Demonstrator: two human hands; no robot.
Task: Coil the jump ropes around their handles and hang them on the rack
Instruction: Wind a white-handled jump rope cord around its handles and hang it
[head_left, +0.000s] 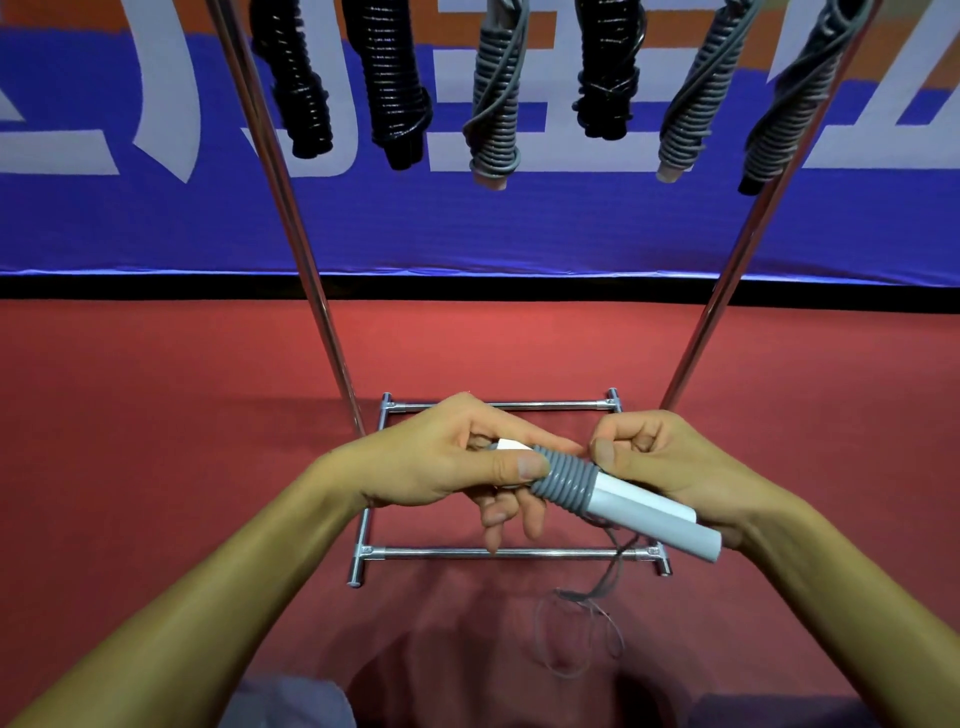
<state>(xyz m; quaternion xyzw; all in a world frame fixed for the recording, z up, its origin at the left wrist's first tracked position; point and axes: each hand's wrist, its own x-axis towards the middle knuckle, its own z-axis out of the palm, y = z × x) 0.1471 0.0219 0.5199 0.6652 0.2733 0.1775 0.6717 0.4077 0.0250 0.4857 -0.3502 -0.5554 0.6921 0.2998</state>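
Observation:
Two white jump-rope handles (649, 512) lie side by side, pointing down to the right. My left hand (457, 462) grips their upper end, thumb against a band of grey rope coils (569, 475) wound round them. My right hand (670, 467) sits behind the handles, thumb and fingers pinched on the rope beside the coils. The loose grey rope (597, 608) trails below in blurred loops. Several coiled ropes, black (395, 83) and grey (496, 119), hang from the top of the rack.
The chrome rack's two uprights (306, 260) (727, 291) rise either side of my hands, and its base frame (498, 553) rests on the red floor below them. A blue, orange and white banner (519, 228) covers the wall behind.

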